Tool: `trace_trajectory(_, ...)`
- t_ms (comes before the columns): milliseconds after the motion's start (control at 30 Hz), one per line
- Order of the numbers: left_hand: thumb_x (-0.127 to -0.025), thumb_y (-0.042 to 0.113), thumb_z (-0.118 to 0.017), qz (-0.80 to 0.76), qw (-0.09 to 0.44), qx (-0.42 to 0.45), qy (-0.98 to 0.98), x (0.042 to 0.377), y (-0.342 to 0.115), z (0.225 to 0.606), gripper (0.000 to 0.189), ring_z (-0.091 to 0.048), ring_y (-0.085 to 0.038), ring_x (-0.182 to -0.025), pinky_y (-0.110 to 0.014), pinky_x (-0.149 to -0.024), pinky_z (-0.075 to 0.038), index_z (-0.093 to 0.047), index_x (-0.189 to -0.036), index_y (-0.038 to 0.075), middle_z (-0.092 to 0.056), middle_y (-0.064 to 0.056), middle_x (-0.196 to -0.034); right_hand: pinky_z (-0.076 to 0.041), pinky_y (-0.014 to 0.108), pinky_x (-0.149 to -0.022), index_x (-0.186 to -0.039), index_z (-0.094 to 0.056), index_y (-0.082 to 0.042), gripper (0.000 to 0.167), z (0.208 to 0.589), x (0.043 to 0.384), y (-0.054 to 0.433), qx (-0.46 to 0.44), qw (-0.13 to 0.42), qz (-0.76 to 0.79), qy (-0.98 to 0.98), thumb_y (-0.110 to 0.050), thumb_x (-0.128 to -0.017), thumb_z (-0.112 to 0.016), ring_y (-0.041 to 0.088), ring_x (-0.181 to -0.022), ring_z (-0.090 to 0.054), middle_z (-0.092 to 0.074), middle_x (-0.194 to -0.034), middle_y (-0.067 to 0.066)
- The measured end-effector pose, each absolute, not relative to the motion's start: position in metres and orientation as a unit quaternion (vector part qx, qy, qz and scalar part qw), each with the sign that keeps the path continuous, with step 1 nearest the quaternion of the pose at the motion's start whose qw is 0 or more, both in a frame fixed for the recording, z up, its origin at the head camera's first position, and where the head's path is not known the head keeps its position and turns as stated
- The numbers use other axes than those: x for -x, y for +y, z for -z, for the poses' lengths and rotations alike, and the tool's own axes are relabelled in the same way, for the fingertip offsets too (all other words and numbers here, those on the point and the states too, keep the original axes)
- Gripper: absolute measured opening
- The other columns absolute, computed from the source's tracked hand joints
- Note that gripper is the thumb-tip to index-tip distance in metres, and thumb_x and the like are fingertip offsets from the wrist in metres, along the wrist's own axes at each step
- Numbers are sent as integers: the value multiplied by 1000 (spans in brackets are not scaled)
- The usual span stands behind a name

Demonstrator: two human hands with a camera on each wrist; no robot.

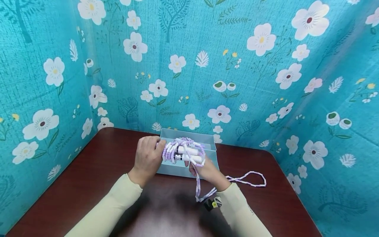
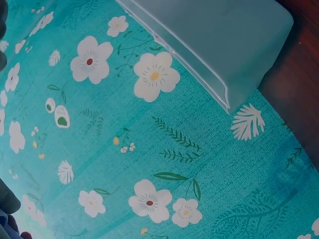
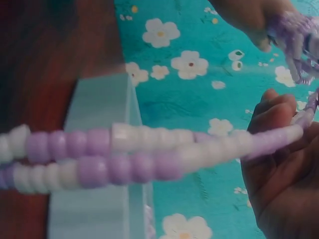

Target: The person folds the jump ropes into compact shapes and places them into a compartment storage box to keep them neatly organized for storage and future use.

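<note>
A beaded jump rope (image 1: 168, 152) in lilac and white is gathered into a bundle, with its two white handles (image 1: 191, 158) side by side within the coils. My left hand (image 1: 148, 158) grips the bundle at its left end. At the right end is my right hand (image 1: 207, 170), partly behind the handles, its fingers curled at the rope. Two strands (image 3: 149, 164) run across the right wrist view to this hand (image 3: 284, 179). The bundle (image 3: 296, 42) and left hand (image 3: 254, 20) appear at that view's upper right.
Behind the hands a pale blue open box (image 1: 170, 168) stands on the dark reddish table (image 1: 103, 158). A loose loop of the rope (image 1: 251, 184) lies to the right on the tabletop. Turquoise flowered cloth (image 1: 189, 82) hangs around the back and sides.
</note>
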State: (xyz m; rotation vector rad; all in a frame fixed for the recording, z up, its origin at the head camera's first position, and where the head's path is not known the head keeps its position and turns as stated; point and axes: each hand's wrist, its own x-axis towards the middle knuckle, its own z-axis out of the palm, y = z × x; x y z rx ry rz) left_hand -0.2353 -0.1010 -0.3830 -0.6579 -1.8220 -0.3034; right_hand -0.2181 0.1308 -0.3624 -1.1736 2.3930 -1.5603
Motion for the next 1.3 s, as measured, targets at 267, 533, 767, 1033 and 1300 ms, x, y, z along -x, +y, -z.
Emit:
trace_trajectory(267, -82, 9, -74, 128, 560, 257, -777, 239, -103, 381, 28, -53, -34, -80, -48, -67, -43, -56, -102, 1, -53, -18, -91, -51, 46, -51, -111, -53, -1, 22, 403, 219, 112, 290, 119, 562, 765, -20, -100, -54, 23, -52, -54, -55, -68, 14)
trace_trajectory(533, -90, 12, -67, 129, 565, 223, -784, 244, -113, 374, 23, -53, -35, -80, -48, -67, -42, -55, -106, 0, -52, -18, -92, -53, 41, -53, -131, -48, -6, 46, 430, 217, 109, 286, 127, 534, 785, -21, -92, -68, 25, -52, -60, -60, -77, 9)
trace_trajectory(767, -84, 9, -73, 130, 582, 180, -783, 249, -127, 369, 30, -51, -36, -78, -50, -69, -41, -55, -107, 0, -52, -20, -93, -46, 28, -49, -122, -59, -8, 36, 442, 211, 113, 304, 153, 444, 829, -30, -94, -64, 15, -49, -54, -57, -65, -1)
trace_trajectory(1033, -86, 7, -71, 103, 581, 164, -790, 253, -134, 371, 27, -50, -37, -76, -50, -69, -41, -54, -106, 0, -52, -20, -91, -46, 17, -67, -107, -69, -15, 26, 419, 188, 104, 408, 99, 233, 877, -37, -96, -60, -5, -72, -54, -60, -82, -20)
trace_trajectory(1300, -79, 8, -78, 83, 563, 150, -809, 256, -139, 381, 37, -51, -36, -76, -49, -69, -42, -54, -106, 0, -53, -20, -90, -43, 17, -57, -89, -66, -22, 17, 379, 158, 100, 447, -38, 120, 886, -38, -94, -62, -5, -61, -50, -57, -72, -21)
